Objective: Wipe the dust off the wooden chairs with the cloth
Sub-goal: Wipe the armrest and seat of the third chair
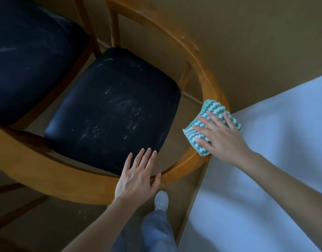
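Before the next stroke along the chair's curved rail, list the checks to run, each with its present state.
1. The cloth lies flat on the rail: ok.
2. The right hand presses the cloth with straight, spread fingers: ok.
3. The left hand rests open on the rail: ok.
4. The rail ahead of the cloth is free of obstacles: ok, though pale marks show on it.
5. The cloth's underside is clean enough: cannot tell, it is hidden.
6. The black seat is free of dust: not ok, white streaks show.
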Tool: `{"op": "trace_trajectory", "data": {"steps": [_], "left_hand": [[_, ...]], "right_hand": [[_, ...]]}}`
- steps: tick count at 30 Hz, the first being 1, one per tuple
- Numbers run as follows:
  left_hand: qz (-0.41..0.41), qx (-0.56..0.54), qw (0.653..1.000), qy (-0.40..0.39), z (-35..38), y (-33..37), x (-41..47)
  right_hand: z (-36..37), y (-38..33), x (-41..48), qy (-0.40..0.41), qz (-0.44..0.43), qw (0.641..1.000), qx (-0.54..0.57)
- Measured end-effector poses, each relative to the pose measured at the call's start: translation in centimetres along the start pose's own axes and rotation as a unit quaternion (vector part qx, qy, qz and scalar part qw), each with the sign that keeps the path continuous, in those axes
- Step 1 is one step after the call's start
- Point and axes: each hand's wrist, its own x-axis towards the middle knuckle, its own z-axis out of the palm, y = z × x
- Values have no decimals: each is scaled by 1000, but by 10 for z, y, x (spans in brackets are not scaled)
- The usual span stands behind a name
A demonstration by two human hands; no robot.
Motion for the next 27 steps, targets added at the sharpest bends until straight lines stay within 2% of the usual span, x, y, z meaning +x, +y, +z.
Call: {"op": "trace_trajectory", "data": {"steps": [4, 7, 11, 13, 15, 18, 20, 23, 25, 27], "left_hand": [[20, 3, 1000, -3, -1, -3, 0], [31, -13, 999, -14, -3, -6, -1], [32, -50, 998, -25, -4, -10, -2], [15, -74, 996, -36, -8, -8, 0], [5, -87, 995, -40, -15, -3, 4], [49, -77, 996, -2, -28, 20, 17], [64, -95, 993, 19, -39, 44, 36], [58, -123, 990, 40, -50, 86, 70], [52, -137, 987, 59, -55, 111, 93], [47, -153, 984, 79, -58, 131, 111]], "right_hand": [[27, -16, -18, 111, 119, 982, 93], [46, -44, -35, 175, 196, 942, 208], [79, -100, -62, 227, 223, 908, 273], [85, -101, -64, 252, 210, 884, 332], [83, -88, -60, 284, 191, 841, 420], [77, -61, -43, 318, 155, 753, 554], [68, -36, -29, 316, 130, 673, 656], [57, 9, -4, 242, 131, 556, 784], [52, 29, 10, 191, 138, 533, 812], [52, 31, 13, 174, 132, 507, 834]]}}
